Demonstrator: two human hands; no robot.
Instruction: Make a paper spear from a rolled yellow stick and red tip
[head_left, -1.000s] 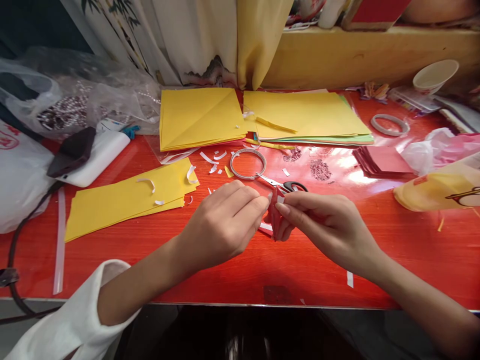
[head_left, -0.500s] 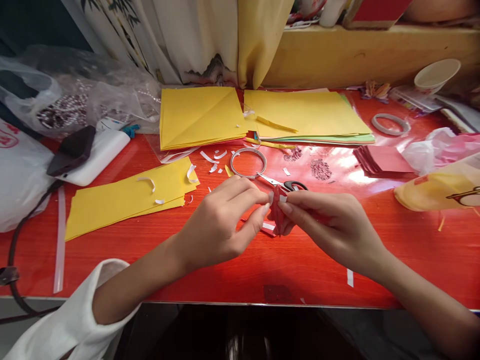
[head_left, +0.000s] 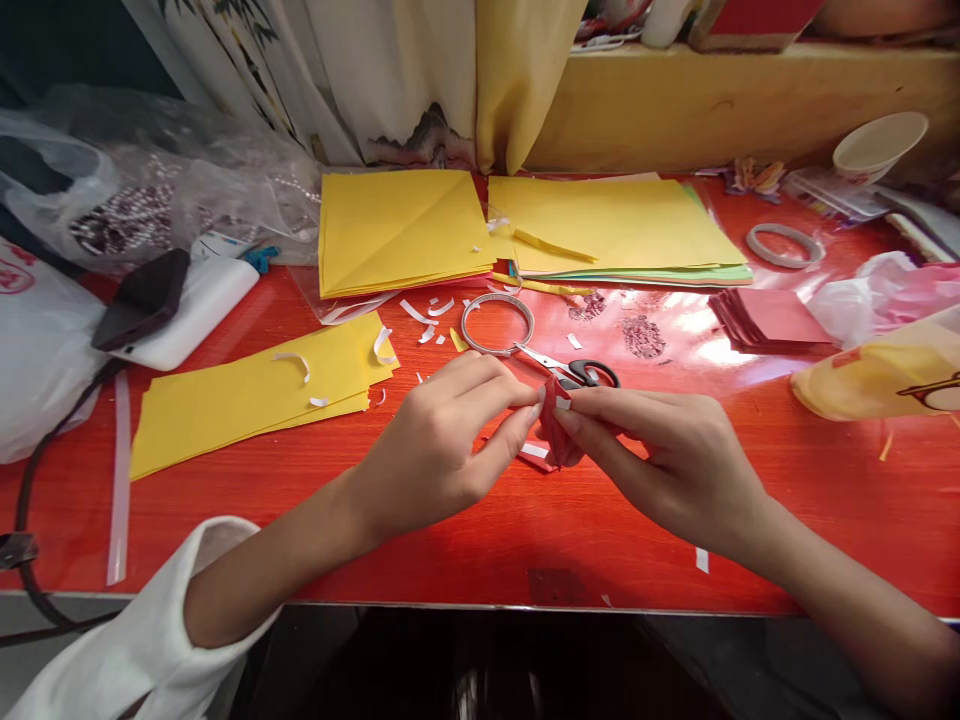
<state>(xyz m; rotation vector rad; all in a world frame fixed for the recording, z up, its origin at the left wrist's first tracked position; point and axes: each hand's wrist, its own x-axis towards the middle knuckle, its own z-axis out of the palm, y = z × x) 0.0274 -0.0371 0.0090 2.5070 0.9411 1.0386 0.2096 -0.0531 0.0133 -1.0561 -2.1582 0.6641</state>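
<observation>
While the right hand [head_left: 679, 460] pinches a folded red paper [head_left: 553, 425] between its fingers, the left hand [head_left: 435, 450] pinches the paper's left edge. Scissors [head_left: 574, 371] lie just beyond on the bench [head_left: 450, 565].

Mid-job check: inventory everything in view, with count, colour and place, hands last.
folded paper: one, red with white tab, at the fingertips
scissors: one pair, black-handled, beyond the hands
tape rolls: two, greyish, one by the scissors, one far right
large paper stacks: two, yellow on top, far side
narrow sheets: one pile, yellow, left
scraps: many, mostly white, scattered
small paper stack: one, dark red, right
cups: two, white far right, yellowish right
dark device: one, black, left, on white box
bead bag: one, clear, far left
curtain: whitish and yellow, back
table: one, red, beneath
small clutter: edges, unclear
hands: left, right, both at folded paper
</observation>
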